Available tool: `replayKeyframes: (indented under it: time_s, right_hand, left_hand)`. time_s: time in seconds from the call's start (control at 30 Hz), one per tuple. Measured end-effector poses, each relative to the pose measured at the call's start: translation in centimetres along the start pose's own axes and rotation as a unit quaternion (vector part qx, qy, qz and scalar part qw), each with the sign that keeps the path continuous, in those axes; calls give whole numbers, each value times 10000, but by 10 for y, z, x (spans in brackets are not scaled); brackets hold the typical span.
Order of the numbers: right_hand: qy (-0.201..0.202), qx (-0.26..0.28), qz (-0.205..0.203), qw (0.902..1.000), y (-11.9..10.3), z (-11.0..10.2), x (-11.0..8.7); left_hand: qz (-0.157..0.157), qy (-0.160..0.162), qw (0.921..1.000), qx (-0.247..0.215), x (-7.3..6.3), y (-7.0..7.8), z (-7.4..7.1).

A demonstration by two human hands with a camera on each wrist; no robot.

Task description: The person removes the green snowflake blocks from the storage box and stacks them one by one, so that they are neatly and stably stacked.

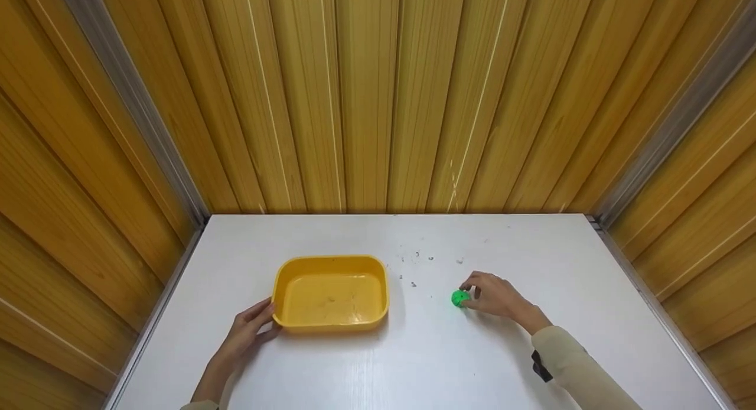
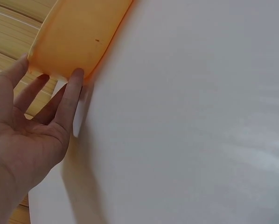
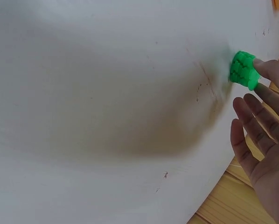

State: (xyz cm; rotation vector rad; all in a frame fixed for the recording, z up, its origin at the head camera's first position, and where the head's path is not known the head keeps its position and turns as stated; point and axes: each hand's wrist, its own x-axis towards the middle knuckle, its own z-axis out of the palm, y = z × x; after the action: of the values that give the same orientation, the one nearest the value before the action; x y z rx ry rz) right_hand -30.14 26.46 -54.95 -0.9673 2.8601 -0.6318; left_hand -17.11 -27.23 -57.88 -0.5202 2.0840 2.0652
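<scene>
A small bright green round piece (image 1: 459, 298) with a brick-like textured side (image 3: 244, 70) is at the right of the white table. My right hand (image 1: 493, 295) pinches it between thumb and index finger, while the other fingers spread loosely away from it in the right wrist view. To the left sits a yellow rectangular tub (image 1: 331, 327) with rounded corners and a bare, scuffed inside. My left hand (image 1: 245, 327) is at the tub's left end near the front corner. In the left wrist view its fingertips touch the tub's outer wall (image 2: 83, 37), fingers spread.
The white table (image 1: 413, 368) carries dark specks and worn marks (image 1: 413, 284) between the tub and the green piece. Yellow wood-look panels (image 1: 366, 103) rise behind and at both sides, with grey metal strips (image 1: 147, 103) at the corners.
</scene>
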Motion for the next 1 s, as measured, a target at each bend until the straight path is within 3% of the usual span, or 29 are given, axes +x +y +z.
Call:
replayKeyframes:
  time_s: [0.57, 1.0]
  right_hand:
    - [49, -7, -118, 9999, 0, 3, 1]
    - [-5, 71, -121, 9999, 6, 5, -3]
  left_hand:
    - [154, -135, 9998, 57, 1, -2, -3]
    - [49, -40, 10000, -37, 1, -2, -1]
